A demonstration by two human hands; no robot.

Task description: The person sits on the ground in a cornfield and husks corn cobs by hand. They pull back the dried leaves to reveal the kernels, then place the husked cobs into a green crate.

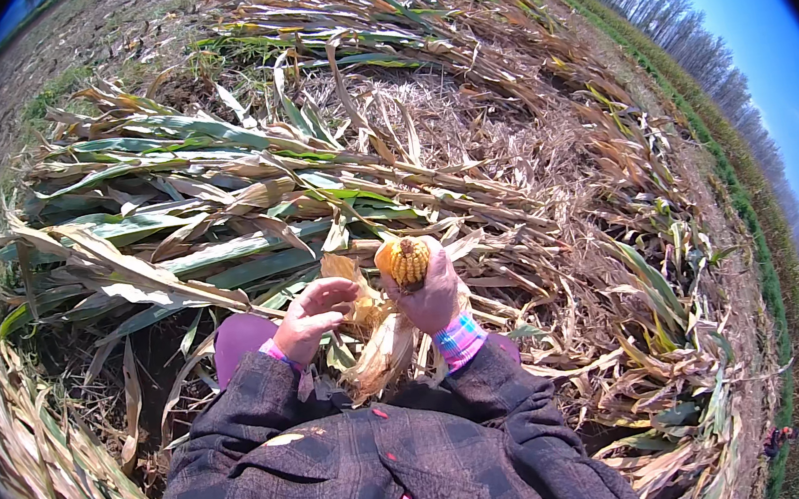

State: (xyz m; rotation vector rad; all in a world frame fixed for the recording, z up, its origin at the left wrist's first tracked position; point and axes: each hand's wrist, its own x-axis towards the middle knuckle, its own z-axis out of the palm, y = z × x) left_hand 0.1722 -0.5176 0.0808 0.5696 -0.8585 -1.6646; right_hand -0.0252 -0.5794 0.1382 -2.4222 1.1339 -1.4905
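Observation:
Closed round a yellow ear of corn (407,262), my right hand (429,292) holds it upright, its kernelled end facing the camera. Just left of it, my left hand (317,317) has its fingers curled apart beside pale dry corn husks (384,346). Whether the left fingertips touch the husk is hard to tell. The loose husks hang below and between both hands, over my lap. Cut corn stalks (270,183) with green and tan leaves lie in a heap just beyond the hands.
Another row of cut stalks (369,19) lies farther off. Dry stalks (64,460) are at the lower left and leaves (661,397) at the lower right. My knee (239,342) is beside my left hand. A green strip and trees run along the right.

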